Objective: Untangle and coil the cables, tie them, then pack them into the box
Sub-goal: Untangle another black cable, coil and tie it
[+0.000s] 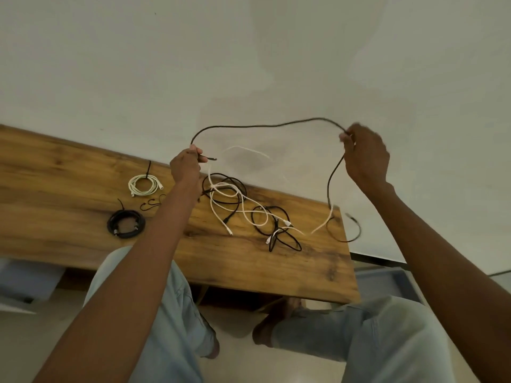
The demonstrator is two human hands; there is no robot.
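Observation:
A long black cable [265,126] arcs in the air between my hands, above the far edge of the wooden table [69,172]. My left hand [185,165] pinches it near one plug end, which sticks out to the right. My right hand [365,156] grips it higher up; from there it drops to the table's right corner and loops off the edge. Below lies a tangle of black and white cables [249,211]. At the left a tied white coil [144,184] and a tied black coil [126,223] rest on the table.
Loose black ties [151,204] lie between the two coils. A pale wall stands right behind the table. My knees in light jeans sit at the near edge. A grey-blue box [25,280] is on the floor at left, a blue tray [387,280] at right.

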